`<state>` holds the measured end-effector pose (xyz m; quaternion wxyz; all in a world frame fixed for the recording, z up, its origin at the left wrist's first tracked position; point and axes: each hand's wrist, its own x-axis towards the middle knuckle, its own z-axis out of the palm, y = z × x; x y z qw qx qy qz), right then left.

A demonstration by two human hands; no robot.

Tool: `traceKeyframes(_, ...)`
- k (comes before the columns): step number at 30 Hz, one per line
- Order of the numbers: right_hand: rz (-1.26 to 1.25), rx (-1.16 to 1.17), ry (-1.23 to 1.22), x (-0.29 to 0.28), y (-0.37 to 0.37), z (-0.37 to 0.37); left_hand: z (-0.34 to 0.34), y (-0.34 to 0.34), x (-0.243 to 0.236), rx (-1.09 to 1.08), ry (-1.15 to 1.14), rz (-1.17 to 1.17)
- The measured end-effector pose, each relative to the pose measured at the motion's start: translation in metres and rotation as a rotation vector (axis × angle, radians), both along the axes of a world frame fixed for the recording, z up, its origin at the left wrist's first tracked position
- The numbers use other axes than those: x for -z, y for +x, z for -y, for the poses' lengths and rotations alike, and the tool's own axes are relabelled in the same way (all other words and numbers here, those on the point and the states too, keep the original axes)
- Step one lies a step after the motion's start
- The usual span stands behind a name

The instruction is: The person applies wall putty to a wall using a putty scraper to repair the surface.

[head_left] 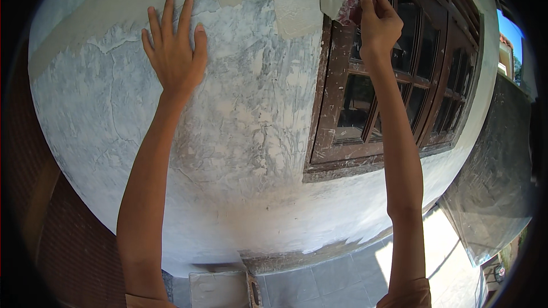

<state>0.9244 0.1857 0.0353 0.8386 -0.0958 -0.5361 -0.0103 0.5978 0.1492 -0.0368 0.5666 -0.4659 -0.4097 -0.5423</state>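
My left hand (176, 51) lies flat against the wall (240, 85), its fingers spread and nothing in it. Under and around that hand the wall is patchy white and grey, with cracked, flaking paint and a smoother beige band above. My right hand (379, 28) is raised at the upper right and pinches a putty knife (345, 0) by its dark red, putty-smeared part. The pale, flat end of the putty knife points left, across the edge of the brown window frame (337, 80). Whether it touches the frame or the wall I cannot tell.
Glass panes in the brown wooden window fill the right side. Below the wall runs a grey tiled floor (297, 282), with a box-like stand (220, 290) at the bottom. A dark sheet (491, 165) hangs at the far right; brown ribbed panels (80, 234) line the left.
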Motion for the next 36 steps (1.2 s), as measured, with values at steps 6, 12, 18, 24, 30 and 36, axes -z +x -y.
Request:
traceKeyframes(6,0.211,-0.080,-0.113,0.033,-0.047,0.027,-0.001,-0.004,0.002,0.047,0.016,0.006)
traceKeyframes(12,0.131,0.150,-0.102,0.041,-0.010,0.005,0.001,0.001,0.001,0.051,0.012,0.023)
traceKeyframes(18,0.079,-0.049,-0.052,0.052,-0.024,0.024,0.002,0.003,0.003,0.022,0.019,0.030)
traceKeyframes(24,0.058,0.077,-0.078,0.056,-0.020,0.012,0.000,0.002,0.001,0.033,0.028,0.043)
traceKeyframes(30,-0.049,-0.138,-0.103,0.055,-0.004,0.022,0.000,-0.001,0.003,0.014,0.041,0.058)
traceKeyframes(36,0.096,-0.051,-0.153,0.064,-0.035,0.025,0.002,0.002,0.000,0.015,0.053,0.054)
